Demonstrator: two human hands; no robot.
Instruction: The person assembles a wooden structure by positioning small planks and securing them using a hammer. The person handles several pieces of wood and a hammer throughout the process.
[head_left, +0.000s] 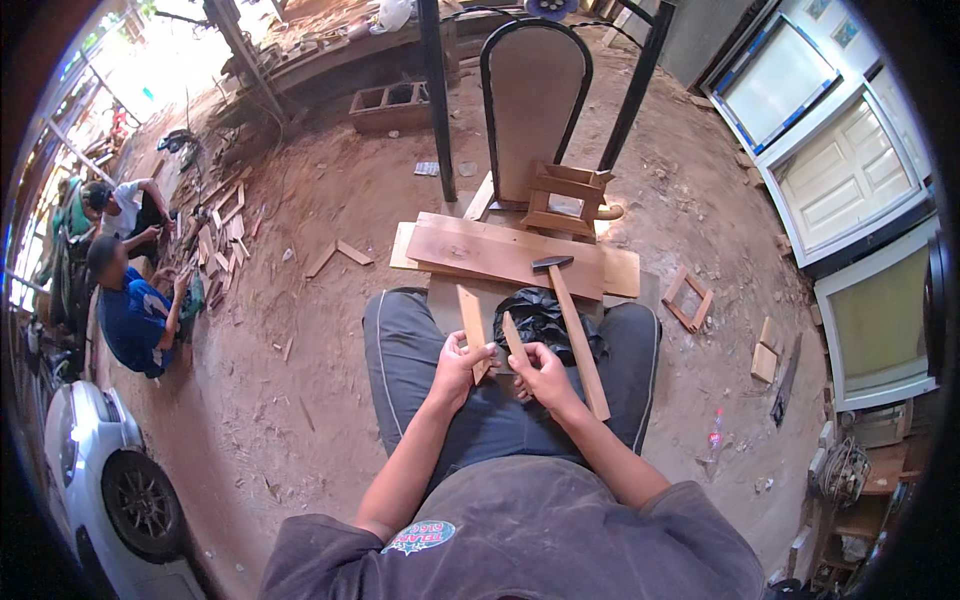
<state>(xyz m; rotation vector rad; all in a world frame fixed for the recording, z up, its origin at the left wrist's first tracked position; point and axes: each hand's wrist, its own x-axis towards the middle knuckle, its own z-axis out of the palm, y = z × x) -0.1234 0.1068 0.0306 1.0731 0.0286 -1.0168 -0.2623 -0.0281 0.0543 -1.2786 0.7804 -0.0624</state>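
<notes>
Wooden strips are the things in hand: the left hand (458, 362) is closed round a short flat strip (472, 320) that points up and away over the lap, and the right hand (543, 376) grips a smaller, narrower strip (514, 338) just beside it, the two pieces leaning close together between the knees.

Largest around them is the dirt floor (330, 400), littered with offcuts. At the right edge lean white panelled doors (835, 170). At the lower left sits the front of a white car (90, 470) with its dark wheel. Straight ahead stands a tall arched chair back (535, 100) with a dark rim, and against its foot rests a small wooden frame (565, 200). Two people (130, 290) crouch at the left among scattered wood pieces.

In front of the knees lie wide flat boards (480, 250), stacked. A hammer (570, 320) with a long wooden handle lies across them, head on the top board, handle running down by the right thigh. A crumpled black plastic bag (545, 318) lies under it. A small square frame (688, 298) rests on the floor to the right, and further on a plastic bottle (715, 435).
</notes>
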